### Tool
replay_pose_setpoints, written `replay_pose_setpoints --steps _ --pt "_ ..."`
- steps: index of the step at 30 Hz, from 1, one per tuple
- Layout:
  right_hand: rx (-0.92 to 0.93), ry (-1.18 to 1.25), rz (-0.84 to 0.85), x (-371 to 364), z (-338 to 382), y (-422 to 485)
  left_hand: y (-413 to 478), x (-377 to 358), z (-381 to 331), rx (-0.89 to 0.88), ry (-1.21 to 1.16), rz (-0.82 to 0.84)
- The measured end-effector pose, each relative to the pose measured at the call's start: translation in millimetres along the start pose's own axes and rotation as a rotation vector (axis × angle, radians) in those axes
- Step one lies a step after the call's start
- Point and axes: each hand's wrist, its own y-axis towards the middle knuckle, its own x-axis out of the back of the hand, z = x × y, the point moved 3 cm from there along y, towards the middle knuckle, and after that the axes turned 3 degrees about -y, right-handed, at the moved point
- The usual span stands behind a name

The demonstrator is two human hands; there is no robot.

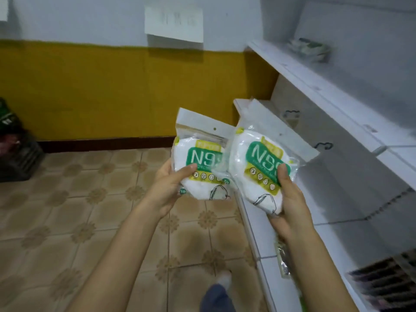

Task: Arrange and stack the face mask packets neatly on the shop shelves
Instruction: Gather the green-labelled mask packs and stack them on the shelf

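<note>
Two face mask packets, held up side by side in front of white shop shelves. Left packet: clear plastic pouch with a white header strip and small hang hole, white folded masks inside, green label reading "N9…" under a yellow band, a row of small round icons on a yellow-green strip, and a line drawing of a mask at the bottom; upright, slightly tilted. The left hand grips its lower left corner, thumb across the front, fingers curled behind. Right packet: same design, tilted to the right, its left edge overlapping the left packet's right edge. The right hand holds its lower right part, thumb pressed on the green label, fingers wrapped behind. Both packets are in the air, above the patterned tile floor and at the front edge of the lower shelf. On the upper shelf, a blurred pile of packets lies near the back wall.
</note>
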Motion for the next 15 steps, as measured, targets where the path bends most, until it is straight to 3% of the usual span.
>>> replay_pose_setpoints --steps 3,7,10,15 --pt "0.009 0.103 0.114 -14 7 54 49 -5 -5 -0.016 0.013 0.004" --pt "0.02 -0.312 0.109 -32 8 144 122 -30 -13 -0.004 -0.01 0.096" --pt "-0.05 -0.329 0.215 -42 11 203 175 -41 -24 0.016 -0.013 0.104" --pt "-0.017 -0.341 0.23 -61 32 294 263 -48 -53 -0.011 0.028 0.128"
